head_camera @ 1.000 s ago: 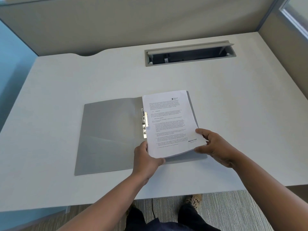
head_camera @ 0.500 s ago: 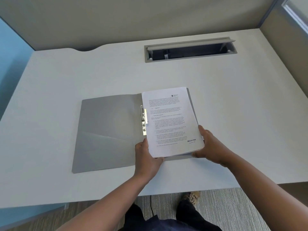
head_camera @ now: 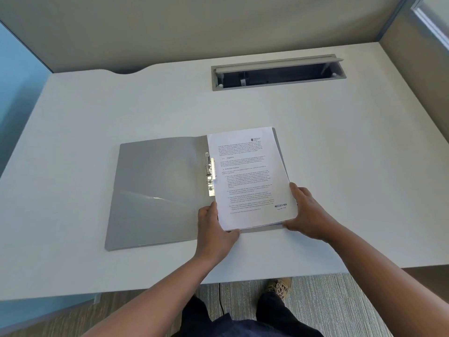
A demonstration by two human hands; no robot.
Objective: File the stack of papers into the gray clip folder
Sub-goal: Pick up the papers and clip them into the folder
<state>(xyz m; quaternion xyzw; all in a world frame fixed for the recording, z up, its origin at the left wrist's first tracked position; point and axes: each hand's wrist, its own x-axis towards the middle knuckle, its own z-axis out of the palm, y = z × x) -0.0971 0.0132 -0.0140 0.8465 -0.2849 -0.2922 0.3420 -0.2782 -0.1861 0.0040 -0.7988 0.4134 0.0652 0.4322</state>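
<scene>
Both hands — left [head_camera: 213, 229], right [head_camera: 307, 215] — still grip the papers [head_camera: 250, 176], now lowered onto the folder [head_camera: 158, 190].

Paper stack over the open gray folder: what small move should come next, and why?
Probably slide the paper stack a little left, so its edge tucks under the metal clip. Both the left hand and the right hand grip its near corners over the right half of the gray folder. Whether the clip already bites the pages cannot be told.

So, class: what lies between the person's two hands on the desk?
In the head view, the white printed paper stack lies between left hand and right hand.
</scene>
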